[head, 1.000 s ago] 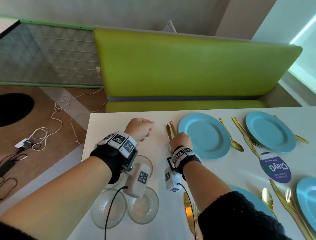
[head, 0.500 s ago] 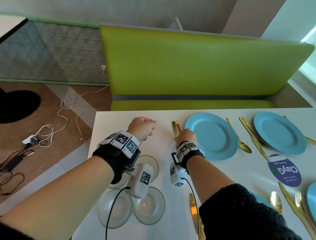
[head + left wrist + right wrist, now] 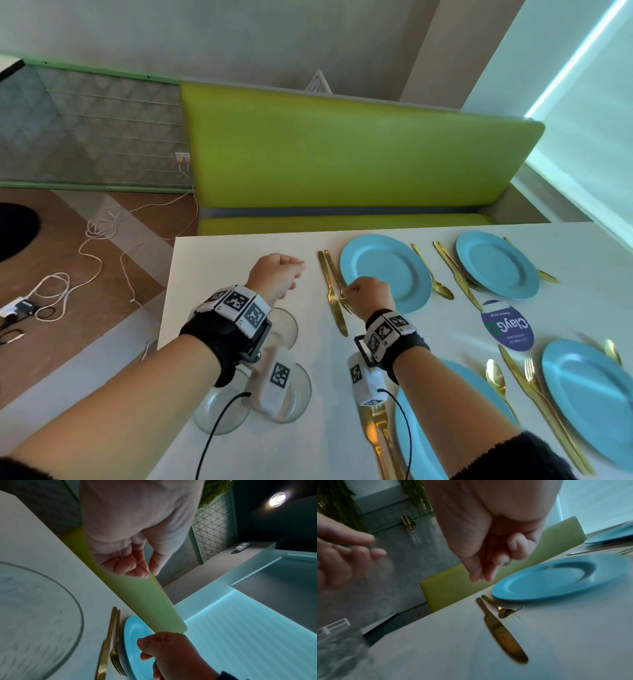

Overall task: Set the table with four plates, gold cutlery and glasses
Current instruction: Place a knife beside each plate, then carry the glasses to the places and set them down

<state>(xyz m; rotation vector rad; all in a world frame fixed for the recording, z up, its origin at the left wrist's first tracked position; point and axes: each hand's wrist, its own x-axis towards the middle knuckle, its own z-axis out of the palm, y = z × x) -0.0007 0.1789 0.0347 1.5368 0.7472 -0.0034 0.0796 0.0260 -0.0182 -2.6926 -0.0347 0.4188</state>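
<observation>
Right hand: I see my right hand (image 3: 368,296) raised just above the table (image 3: 239,246), over the near left rim of the far-left plate (image 3: 387,270); its fingers (image 3: 513,547) are curled into the palm and hold nothing.
Left hand: my left hand (image 3: 275,274) hangs above the far-left part of the table, fingers loosely curled, thumb apart, nothing in it (the wrist view shows the bare palm).
Knife and fork: a gold knife (image 3: 330,294) and a gold fork (image 3: 337,279) lie side by side just left of the far-left plate, handles toward the far edge; the fork lies nearer the plate, its tines at my right knuckles.
Other plates: a second blue plate (image 3: 496,265) sits farther right along the far edge, a third blue plate (image 3: 589,394) toward the near right, and a fourth blue plate (image 3: 479,387) lies partly hidden under my right forearm.
Other cutlery: a gold spoon (image 3: 435,277) lies right of the far-left plate; more gold pieces lie beside the other plates.
Glasses: clear glasses (image 3: 219,411) stand grouped by the left edge, under my left wrist.
Sticker: a round purple sticker (image 3: 507,325) lies on the table between the plates.
Bench: a green bench (image 3: 342,154) runs along the table's far edge.
</observation>
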